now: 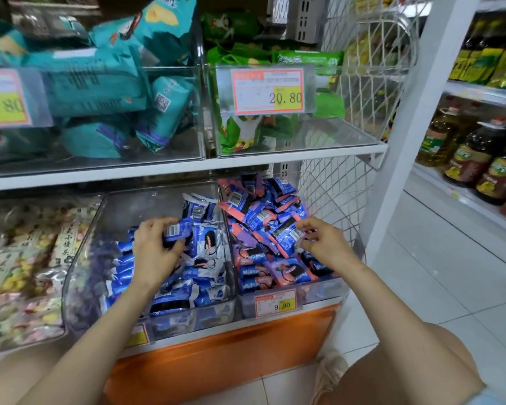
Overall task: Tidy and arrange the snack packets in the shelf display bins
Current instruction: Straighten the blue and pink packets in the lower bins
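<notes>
Two clear plastic bins stand on the lower shelf. The middle bin [79,276] holds several blue and white snack packets [208,258]. My left hand [155,249] is inside it and grips one blue packet [177,230] with a barcode. The right bin [324,293] is heaped with blue, pink and purple packets [263,217]. My right hand [324,244] is over this heap and pinches a blue barcoded packet [289,235] at its edge.
A bin of pale patterned packets [27,258] lies at the left. Upper shelf bins hold teal bags [100,80] and green bags [246,130], with a price tag [268,90]. A white wire mesh side panel [333,194] closes the shelf's right end. Oil bottles [476,159] stand on the far right shelves.
</notes>
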Motion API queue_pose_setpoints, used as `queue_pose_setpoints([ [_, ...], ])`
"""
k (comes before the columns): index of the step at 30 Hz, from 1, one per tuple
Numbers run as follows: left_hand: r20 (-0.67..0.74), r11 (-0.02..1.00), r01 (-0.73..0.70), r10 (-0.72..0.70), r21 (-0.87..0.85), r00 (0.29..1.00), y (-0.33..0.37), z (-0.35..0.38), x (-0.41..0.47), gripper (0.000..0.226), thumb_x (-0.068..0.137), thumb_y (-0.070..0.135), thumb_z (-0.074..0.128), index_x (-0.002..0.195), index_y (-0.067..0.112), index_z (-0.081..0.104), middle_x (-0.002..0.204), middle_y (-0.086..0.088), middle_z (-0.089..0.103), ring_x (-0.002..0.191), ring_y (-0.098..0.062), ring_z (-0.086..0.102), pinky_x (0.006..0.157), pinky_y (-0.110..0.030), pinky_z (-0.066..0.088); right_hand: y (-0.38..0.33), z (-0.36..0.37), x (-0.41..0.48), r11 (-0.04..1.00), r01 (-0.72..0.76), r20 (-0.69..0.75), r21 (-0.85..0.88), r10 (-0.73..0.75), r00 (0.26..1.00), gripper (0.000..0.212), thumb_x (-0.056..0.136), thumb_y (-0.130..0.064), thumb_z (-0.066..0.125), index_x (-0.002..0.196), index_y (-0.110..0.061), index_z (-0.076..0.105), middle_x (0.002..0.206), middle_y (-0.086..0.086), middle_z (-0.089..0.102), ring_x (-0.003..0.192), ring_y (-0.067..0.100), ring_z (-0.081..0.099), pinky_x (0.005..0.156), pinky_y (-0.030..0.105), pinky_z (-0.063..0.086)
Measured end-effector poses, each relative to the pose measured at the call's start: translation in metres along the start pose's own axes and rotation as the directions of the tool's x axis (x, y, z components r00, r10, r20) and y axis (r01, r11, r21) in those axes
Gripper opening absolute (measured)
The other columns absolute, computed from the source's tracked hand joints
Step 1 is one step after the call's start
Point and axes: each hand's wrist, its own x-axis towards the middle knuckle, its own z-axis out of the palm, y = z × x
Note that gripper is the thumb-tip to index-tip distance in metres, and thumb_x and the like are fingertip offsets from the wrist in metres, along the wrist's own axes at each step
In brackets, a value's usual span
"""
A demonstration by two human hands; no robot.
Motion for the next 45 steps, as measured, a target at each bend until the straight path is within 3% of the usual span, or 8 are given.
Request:
queue_pose_setpoints([
  [9,0.26,0.999,0.039,-0.044,0.024,0.965,-0.011,-0.007,-0.012,0.047,0.083,0.014,0.068,0.128,0.015,0.054,0.153,-0.007,0.024,0.14,-0.024,0.024,0.11,-0.036,0.025,0.021,-0.01,0.011,0.935,0.228,0.174,-0.271,-0.185,0.967,0.076,0.08,0.011,0.053,0.141,-0.031,0.038,0.146,-0.004,0.037,0.134,0.016,0.025,0.104,0.023,0.02],
  [14,0.167,0.994,0.046,-0.062,0.099,0.984,-0.005,-0.018,-0.02,0.041,0.081,0.016,0.071,0.119,0.023,0.06,0.152,-0.012,0.023,0.139,-0.03,0.016,0.111,-0.047,0.017,0.015,-0.011,0.015,0.929,0.218,0.235,-0.298,-0.15,0.96,0.09,0.076,0.018,0.044,0.144,-0.039,0.027,0.154,0.002,0.023,0.143,0.015,0.012,0.114,0.036,0.022],
  [18,0.106,0.994,-0.072,0.064,0.082,0.992,0.024,-0.024,-0.016,0.033,0.081,0.01,0.069,0.112,0.019,0.062,0.145,-0.012,0.032,0.133,-0.028,0.022,0.108,-0.038,0.018,0.005,-0.004,0.02,0.901,0.276,0.302,-0.336,-0.174,0.937,0.094,0.078,0.016,0.043,0.146,-0.043,0.018,0.157,-0.008,0.013,0.145,0.012,-0.001,0.115,0.042,0.021],
  [30,0.279,0.956,-0.246,0.283,-0.162,0.918,0.119,0.043,-0.005,0.027,0.087,0.015,0.063,0.113,0.018,0.058,0.137,-0.003,0.036,0.132,-0.019,0.03,0.108,-0.028,0.026,0.024,-0.025,0.018,0.862,0.123,0.172,-0.492,-0.043,0.984,0.055,0.082,-0.006,0.061,0.132,-0.025,0.049,0.116,0.008,0.06,0.111,0.026,0.053,0.084,0.029,0.041],
  [34,0.366,0.948,-0.268,0.313,-0.171,0.876,0.15,0.073,0.016,0.024,0.091,0.014,0.057,0.114,0.012,0.057,0.127,-0.002,0.04,0.105,-0.014,0.048,0.083,-0.008,0.027,0.037,-0.027,0.01,0.896,0.103,0.257,-0.431,0.012,0.966,0.063,0.083,-0.026,0.069,0.139,-0.024,0.04,0.127,0.008,0.054,0.116,0.022,0.05,0.086,0.024,0.039],
  [37,0.443,0.973,-0.193,0.229,-0.124,0.867,0.146,0.098,0.026,0.02,0.09,0.008,0.056,0.11,0.006,0.059,0.117,-0.01,0.048,0.094,-0.018,0.053,0.077,-0.012,0.035,0.038,-0.018,0.003,0.903,0.145,0.295,-0.404,-0.021,0.955,0.077,0.082,-0.033,0.07,0.146,-0.028,0.027,0.146,0.01,0.035,0.131,0.028,0.038,0.103,0.035,0.037],
  [41,0.549,0.981,-0.195,0.175,-0.022,0.817,0.14,0.126,0.026,0.017,0.088,0.013,0.061,0.105,0.008,0.06,0.111,-0.013,0.051,0.099,-0.027,0.055,0.088,-0.032,0.044,0.035,-0.014,-0.002,0.864,0.154,0.214,-0.48,-0.055,0.975,0.082,0.08,-0.019,0.069,0.147,-0.027,0.022,0.135,0.013,0.045,0.119,0.032,0.048,0.088,0.034,0.043],
  [45,0.602,0.975,-0.21,0.124,0.075,0.789,0.131,0.131,0.031,0.028,0.086,0.015,0.066,0.112,0.01,0.057,0.121,-0.011,0.055,0.11,-0.026,0.053,0.092,-0.033,0.043,0.032,-0.024,-0.008,0.922,0.121,0.098,-0.368,-0.091,0.991,0.083,0.076,-0.004,0.067,0.144,-0.028,0.026,0.126,0.014,0.053,0.116,0.03,0.049,0.087,0.033,0.044],
])
